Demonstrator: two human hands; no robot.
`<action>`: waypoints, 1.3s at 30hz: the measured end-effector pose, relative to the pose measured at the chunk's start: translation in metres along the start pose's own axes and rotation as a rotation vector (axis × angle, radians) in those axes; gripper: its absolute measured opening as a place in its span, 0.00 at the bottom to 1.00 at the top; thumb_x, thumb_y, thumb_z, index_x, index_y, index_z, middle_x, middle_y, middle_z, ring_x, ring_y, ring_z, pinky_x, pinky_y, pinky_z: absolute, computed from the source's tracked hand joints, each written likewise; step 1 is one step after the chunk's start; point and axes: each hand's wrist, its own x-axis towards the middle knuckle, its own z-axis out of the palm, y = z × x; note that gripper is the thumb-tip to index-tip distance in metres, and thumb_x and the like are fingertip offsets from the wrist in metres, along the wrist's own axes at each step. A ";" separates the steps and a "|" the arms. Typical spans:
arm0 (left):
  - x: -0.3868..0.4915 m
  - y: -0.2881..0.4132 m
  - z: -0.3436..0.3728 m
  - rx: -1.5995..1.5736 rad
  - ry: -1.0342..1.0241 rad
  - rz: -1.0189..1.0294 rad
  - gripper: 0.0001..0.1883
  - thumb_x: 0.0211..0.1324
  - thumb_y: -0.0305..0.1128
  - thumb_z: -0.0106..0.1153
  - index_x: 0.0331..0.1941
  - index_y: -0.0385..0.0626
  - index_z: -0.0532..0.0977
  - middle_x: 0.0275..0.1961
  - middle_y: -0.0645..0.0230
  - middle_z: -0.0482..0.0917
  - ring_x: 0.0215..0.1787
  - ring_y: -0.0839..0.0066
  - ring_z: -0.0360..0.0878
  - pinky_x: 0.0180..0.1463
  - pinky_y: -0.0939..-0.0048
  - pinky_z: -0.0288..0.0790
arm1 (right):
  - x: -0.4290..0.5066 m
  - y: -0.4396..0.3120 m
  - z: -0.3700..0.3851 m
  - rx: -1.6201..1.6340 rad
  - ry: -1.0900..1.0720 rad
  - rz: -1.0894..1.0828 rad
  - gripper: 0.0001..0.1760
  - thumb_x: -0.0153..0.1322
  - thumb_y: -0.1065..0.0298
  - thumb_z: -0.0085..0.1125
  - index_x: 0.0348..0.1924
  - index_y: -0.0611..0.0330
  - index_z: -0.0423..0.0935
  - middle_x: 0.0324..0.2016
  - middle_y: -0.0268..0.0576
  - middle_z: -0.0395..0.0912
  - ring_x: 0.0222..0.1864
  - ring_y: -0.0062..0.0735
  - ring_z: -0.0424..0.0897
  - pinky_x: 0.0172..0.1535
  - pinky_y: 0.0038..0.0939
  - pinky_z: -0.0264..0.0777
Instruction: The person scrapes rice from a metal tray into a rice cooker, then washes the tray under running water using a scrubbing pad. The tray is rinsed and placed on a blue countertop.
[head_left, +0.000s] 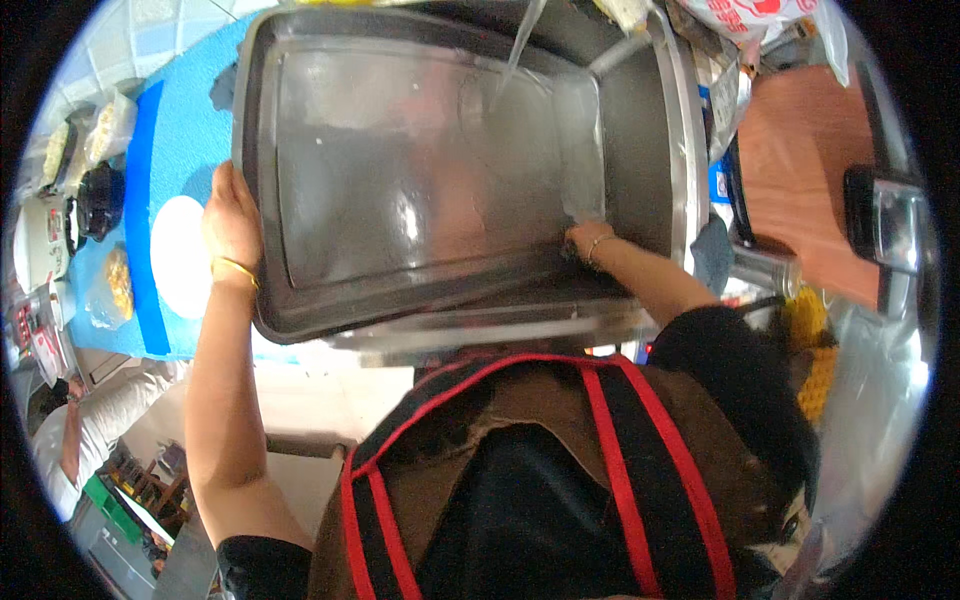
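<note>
A large rectangular dark metal tray (360, 187) is tilted over a stainless steel sink (637, 142), its right end down in the basin. My left hand (231, 225) holds the tray's left rim, thumb side up along the edge; the fingers beneath are hidden. At the near right corner of the tray, my right hand (589, 238) is closed on the edge, with its fingertips partly out of sight. A clear stream of water (521, 45) falls onto the tray's far right part. The tray's inner surface looks wet and shiny.
Left of the sink, a light blue surface (176, 112) carries a white round item (180, 255), a black container (100, 199) and a bag of yellow food (112, 289). A reddish-brown board (806, 165) lies right of the sink rim (684, 172). Another person (97, 427) is at lower left.
</note>
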 end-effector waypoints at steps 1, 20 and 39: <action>0.002 -0.002 0.000 0.005 -0.001 -0.002 0.14 0.61 0.37 0.37 0.46 0.43 0.66 0.35 0.45 0.75 0.36 0.48 0.74 0.36 0.56 0.69 | 0.002 -0.003 -0.006 0.100 0.055 0.057 0.17 0.62 0.69 0.52 0.45 0.53 0.69 0.40 0.48 0.73 0.43 0.48 0.73 0.44 0.42 0.67; -0.004 0.008 -0.005 0.074 -0.013 -0.033 0.15 0.62 0.35 0.36 0.47 0.41 0.66 0.28 0.47 0.76 0.27 0.51 0.76 0.28 0.59 0.68 | 0.130 -0.028 -0.186 0.761 1.443 -0.187 0.10 0.60 0.66 0.51 0.35 0.47 0.70 0.31 0.46 0.70 0.33 0.47 0.72 0.33 0.42 0.69; -0.004 0.011 -0.009 0.174 -0.004 -0.018 0.16 0.62 0.35 0.37 0.47 0.39 0.66 0.32 0.48 0.76 0.31 0.51 0.75 0.33 0.61 0.68 | 0.124 0.071 -0.121 0.160 1.107 -0.057 0.14 0.61 0.70 0.44 0.41 0.49 0.68 0.39 0.41 0.67 0.46 0.40 0.67 0.43 0.36 0.70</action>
